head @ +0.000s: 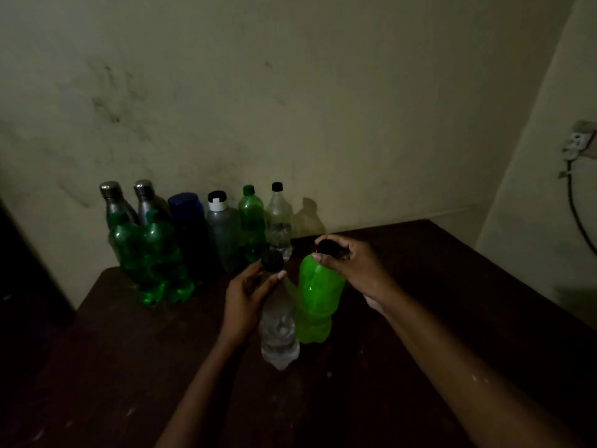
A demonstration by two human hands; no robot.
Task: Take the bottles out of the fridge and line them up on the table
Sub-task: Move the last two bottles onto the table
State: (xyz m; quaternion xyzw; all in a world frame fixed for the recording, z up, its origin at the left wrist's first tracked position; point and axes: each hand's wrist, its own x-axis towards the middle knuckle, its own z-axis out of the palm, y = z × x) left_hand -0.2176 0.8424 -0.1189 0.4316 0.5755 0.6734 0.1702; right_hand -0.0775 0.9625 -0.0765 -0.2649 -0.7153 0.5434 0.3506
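Note:
On the dark wooden table [452, 286] a clear plastic bottle [279, 331] with a black cap stands in the middle; my left hand [245, 302] holds its neck just under the cap. Right beside it stands a bright green bottle [318, 302], and my right hand [352, 263] grips its black cap from above. Along the wall at the back left stand several bottles: two steel flasks [113, 202], two dark green bottles [151, 257], a dark blue bottle [190, 234], a grey bottle with a white cap [224, 231], a small green bottle [251, 218] and a clear bottle [278, 221].
A pale wall runs behind the table. On the right wall hangs a power socket [578, 140] with a cable [578, 215] dropping from it. The room is dim; a dark opening lies at the left edge. The fridge is out of view.

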